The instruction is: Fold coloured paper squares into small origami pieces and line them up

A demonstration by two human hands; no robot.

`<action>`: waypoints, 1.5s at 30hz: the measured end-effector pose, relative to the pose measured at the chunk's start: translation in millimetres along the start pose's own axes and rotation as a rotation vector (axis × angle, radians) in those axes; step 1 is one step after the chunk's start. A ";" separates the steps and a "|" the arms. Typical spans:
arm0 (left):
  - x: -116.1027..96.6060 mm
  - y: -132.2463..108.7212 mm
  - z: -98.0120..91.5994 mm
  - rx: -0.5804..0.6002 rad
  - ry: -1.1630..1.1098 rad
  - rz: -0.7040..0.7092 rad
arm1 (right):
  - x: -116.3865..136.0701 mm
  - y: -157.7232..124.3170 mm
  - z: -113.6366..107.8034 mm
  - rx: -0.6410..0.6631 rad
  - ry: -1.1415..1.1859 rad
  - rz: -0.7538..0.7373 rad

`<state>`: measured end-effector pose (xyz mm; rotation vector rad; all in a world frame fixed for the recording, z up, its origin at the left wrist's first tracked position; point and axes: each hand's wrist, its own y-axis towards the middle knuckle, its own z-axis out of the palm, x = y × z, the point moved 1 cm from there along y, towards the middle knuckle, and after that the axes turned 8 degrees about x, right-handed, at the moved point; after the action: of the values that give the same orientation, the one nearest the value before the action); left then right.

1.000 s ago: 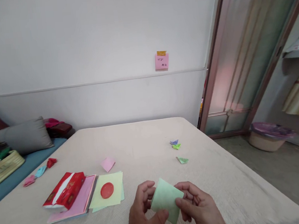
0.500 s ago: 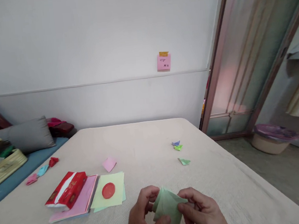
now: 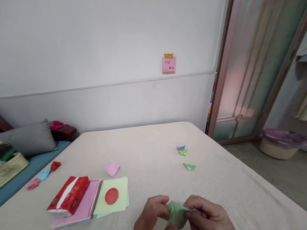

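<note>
Here you've got the folded green paper (image 3: 176, 214) low over the table (image 3: 143, 149), left hand (image 3: 151, 223) gripping one side, right hand (image 3: 209, 217) pinching the other, where too hard a tug could tear it or skew a crease.

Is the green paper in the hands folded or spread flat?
Folded: the green paper shows creases and bent, angled panels, not one flat sheet; left hand and right hand both grip it.
</note>
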<state>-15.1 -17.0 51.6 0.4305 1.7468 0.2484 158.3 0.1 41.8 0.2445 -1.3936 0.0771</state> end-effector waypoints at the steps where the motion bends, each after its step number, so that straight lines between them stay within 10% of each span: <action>1: 0.3 -0.7 0.8 -0.015 0.006 0.000 | 0.5 -0.1 0.1 0.001 0.003 -0.006; 8: 11.8 -4.6 7.3 -0.085 0.004 0.083 | 1.6 -0.6 1.1 -0.037 0.000 0.066; 17: 28.9 3.8 3.7 0.199 -0.263 -0.151 | 0.8 -0.8 3.2 -0.076 0.012 0.086; 45: 24.0 -3.1 16.1 -0.067 0.259 0.397 | -3.0 -3.9 -8.5 0.148 -0.217 -0.249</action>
<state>-4.0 -10.9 25.5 0.7206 1.8872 0.6693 166.8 -1.6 37.1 0.5607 -1.5638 -0.0543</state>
